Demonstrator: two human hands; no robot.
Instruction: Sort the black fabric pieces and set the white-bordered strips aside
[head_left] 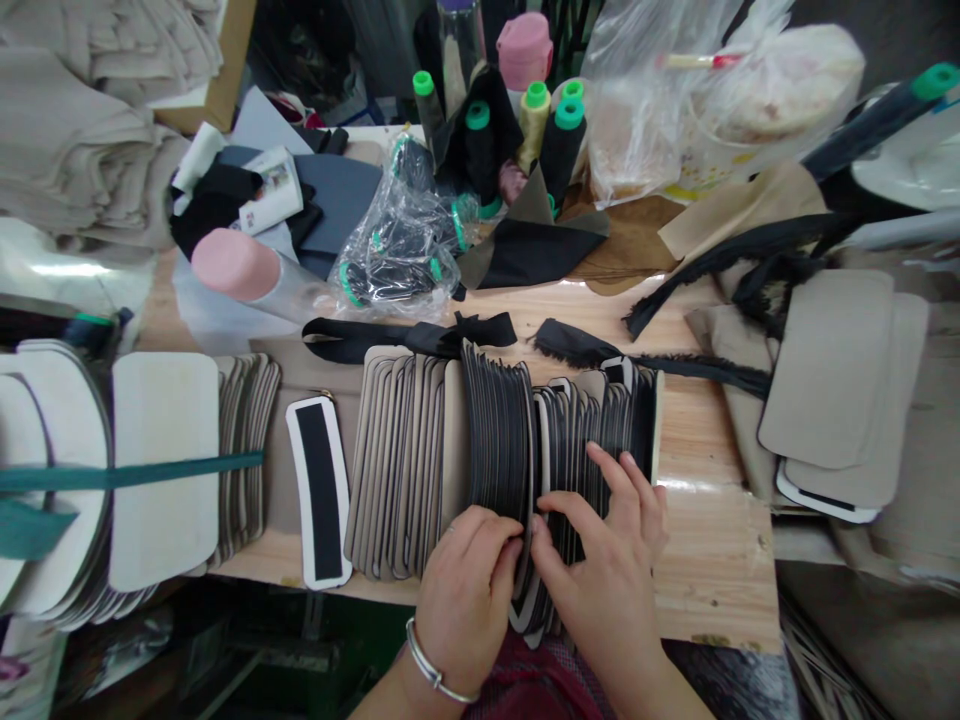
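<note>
A slim, shiny silver bangle (433, 675) circles the left wrist (448, 648), above visible clothing (541, 688) of deep maroon.

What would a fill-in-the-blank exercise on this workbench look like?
1. The left hand and right hand both touch the row of panels; a bracelet circles the ____ wrist.
2. The bottle beside the bagged spools has a ____ lid.
3. The white-edged piece left of the row has a ____ centre.
Missing words: left; pink; black.
</note>
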